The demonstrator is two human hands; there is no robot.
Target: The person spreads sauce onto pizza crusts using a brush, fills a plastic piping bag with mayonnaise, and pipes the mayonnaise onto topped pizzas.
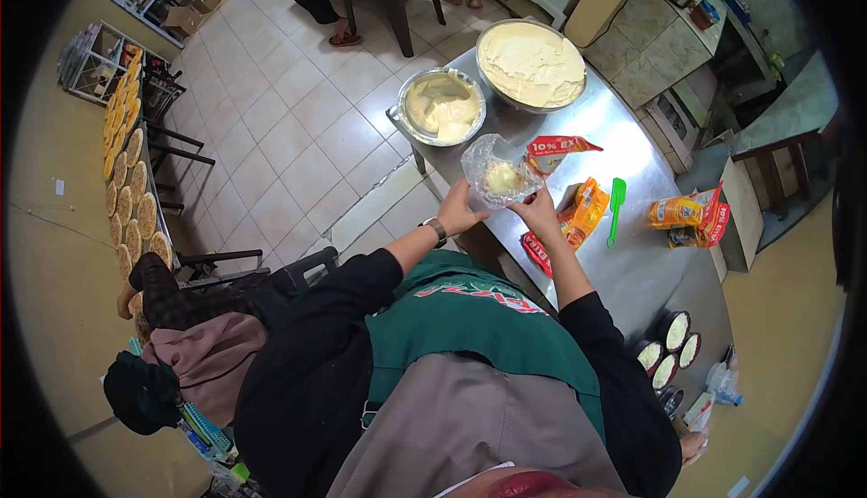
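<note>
A clear plastic bag with a lump of pale cream inside is held over the near edge of the steel table. My left hand grips its left side, fingers closed on the plastic. At the bag's lower right, my right hand pinches the edge. Just beyond the bag stands a metal pot partly filled with cream. Behind it sits a large bowl full of similar cream. Orange and red packets lie beside my right hand, and another red packet touches the bag's right side.
On the steel table are a green spatula, more packets and several dark cups with white filling. At left, a co-worker leans by a long table of round flat cakes. Another person's hand shows lower right.
</note>
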